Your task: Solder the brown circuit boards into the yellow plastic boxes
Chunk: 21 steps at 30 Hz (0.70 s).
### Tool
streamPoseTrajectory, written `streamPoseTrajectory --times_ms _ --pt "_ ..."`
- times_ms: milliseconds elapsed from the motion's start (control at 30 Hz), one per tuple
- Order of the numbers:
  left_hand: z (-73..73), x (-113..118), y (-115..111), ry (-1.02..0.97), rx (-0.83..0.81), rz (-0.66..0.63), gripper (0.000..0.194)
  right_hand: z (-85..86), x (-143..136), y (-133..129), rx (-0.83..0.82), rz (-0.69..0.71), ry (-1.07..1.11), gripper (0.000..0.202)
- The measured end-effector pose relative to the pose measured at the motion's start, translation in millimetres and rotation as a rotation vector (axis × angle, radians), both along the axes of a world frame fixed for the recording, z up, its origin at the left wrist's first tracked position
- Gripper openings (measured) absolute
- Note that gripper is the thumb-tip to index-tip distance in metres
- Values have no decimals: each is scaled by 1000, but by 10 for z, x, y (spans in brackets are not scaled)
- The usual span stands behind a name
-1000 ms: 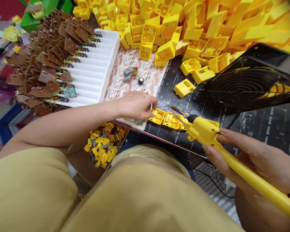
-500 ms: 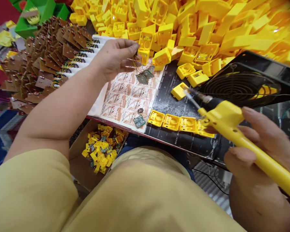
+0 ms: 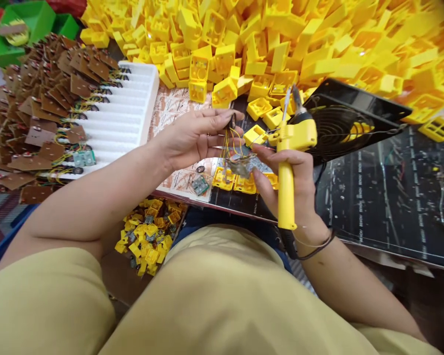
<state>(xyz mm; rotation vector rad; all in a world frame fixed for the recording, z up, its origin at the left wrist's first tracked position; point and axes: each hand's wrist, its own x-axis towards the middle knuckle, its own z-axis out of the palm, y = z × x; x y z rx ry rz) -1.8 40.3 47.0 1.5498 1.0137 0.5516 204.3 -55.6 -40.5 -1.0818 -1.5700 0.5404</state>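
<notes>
My left hand [image 3: 196,138] pinches a small round black speaker [image 3: 233,121] between thumb and fingers. Thin yellow wires [image 3: 227,143] hang from it to a greenish circuit board [image 3: 240,167], blurred by motion. My right hand [image 3: 299,182] grips a yellow soldering gun [image 3: 285,192], its tip pointing up and away. The right thumb and forefinger are beside the hanging board; whether they touch it I cannot tell. Below lies a row of open yellow casings [image 3: 222,179], partly covered by the right hand. Another circuit board [image 3: 200,185] and round speaker [image 3: 200,169] rest on the printed sheet [image 3: 177,180].
Yellow casings [image 3: 214,29] are heaped along the back. A black fan [image 3: 340,118] leans at the right. On the left, brown boards [image 3: 40,98] with wires lie against a white ridged foam tray [image 3: 133,103]. Below the table edge, a box holds yellow pieces [image 3: 148,241].
My right hand has swung left with the soldering gun, which now stands nearly upright. My left hand and the wired speaker have come nearer the right hand. The view has shifted.
</notes>
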Motion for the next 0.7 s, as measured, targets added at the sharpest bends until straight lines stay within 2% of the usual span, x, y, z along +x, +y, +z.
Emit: streamPoseTrajectory --times_ms 133,233,300,367,433,467,533,600,700 --pt "26 -10 14 16 36 -17 31 74 -54 -8 145 -55 -24 35" --pt "-14 -165 212 82 92 -21 32 137 -51 15 203 -107 -74 36" --pt "-75 -300 395 245 185 -56 36 145 -44 50 195 -98 -109 34" --pt "-152 -397 533 490 334 -90 39 128 -45 91 193 -77 -165 32" --pt "-215 -411 557 660 504 -102 38 102 -54 126 203 -64 -237 31" --pt "-233 -384 519 668 572 -111 36 91 -59 139 208 -60 -266 30" --pt "-239 -277 365 531 602 -159 32 80 -68 153 221 -58 -286 30" --pt "-231 -134 171 311 503 -203 31 79 -74 153 226 -63 -281 31" --pt "-270 59 -62 56 350 -170 24 72 -80 134 227 -65 -268 33"
